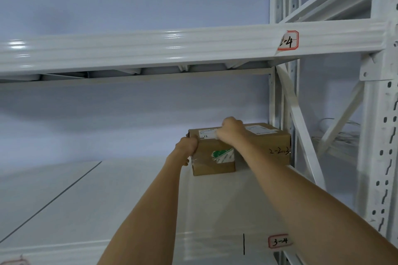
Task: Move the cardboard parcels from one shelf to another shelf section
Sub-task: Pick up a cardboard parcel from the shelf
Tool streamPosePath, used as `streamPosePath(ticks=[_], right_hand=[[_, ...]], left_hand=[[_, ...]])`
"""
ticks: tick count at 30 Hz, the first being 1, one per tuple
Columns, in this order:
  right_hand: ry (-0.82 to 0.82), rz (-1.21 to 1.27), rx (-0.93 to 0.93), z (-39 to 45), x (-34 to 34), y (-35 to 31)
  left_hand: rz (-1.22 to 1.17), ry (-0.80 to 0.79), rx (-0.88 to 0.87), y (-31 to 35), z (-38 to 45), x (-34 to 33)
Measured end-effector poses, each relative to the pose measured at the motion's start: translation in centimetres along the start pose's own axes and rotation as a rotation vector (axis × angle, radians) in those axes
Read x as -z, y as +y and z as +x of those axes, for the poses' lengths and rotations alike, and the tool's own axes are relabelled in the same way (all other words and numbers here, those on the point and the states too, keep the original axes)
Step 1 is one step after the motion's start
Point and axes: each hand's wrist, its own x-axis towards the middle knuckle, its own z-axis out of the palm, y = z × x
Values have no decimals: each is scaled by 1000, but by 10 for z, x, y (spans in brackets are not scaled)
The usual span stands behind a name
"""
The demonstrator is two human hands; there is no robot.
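A brown cardboard parcel (213, 163) with a green and white sticker and a white label on top sits at the back right of a white shelf (133, 196). My left hand (187, 148) grips its left side. My right hand (232, 131) lies over its top, fingers curled on the far edge. A second, larger cardboard parcel (271, 142), marked with handwritten numbers, stands touching it on the right, against the shelf's upright. Both my arms stretch far into the shelf.
A white beam (172, 47) with a red-bordered label (288, 40) crosses overhead. White uprights and diagonal braces (301, 127) close the right side. The front beam carries a label "3-24" (279, 241). Loose wires (342, 135) hang beyond the frame.
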Motion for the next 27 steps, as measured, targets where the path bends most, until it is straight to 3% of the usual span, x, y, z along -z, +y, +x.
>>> streamPosePath(ticks=[2,6,11,18,27], right_hand=[[-1,65,-71,3,6,2],[-214,145,-222,-2,-7,6],[-171,395,-342,-2,-19,12],[-105,722,-321,-5,-15,29],[-241,919,-223,12,-20,69]], left_hand=[[-12,-42,16,2,-1,2],[-65,-117,39,4,-1,6],[-98,-140,18,5,-5,2],[-207,-92,-68,7,-20,5],[-410,-72,-214,1,-31,12]])
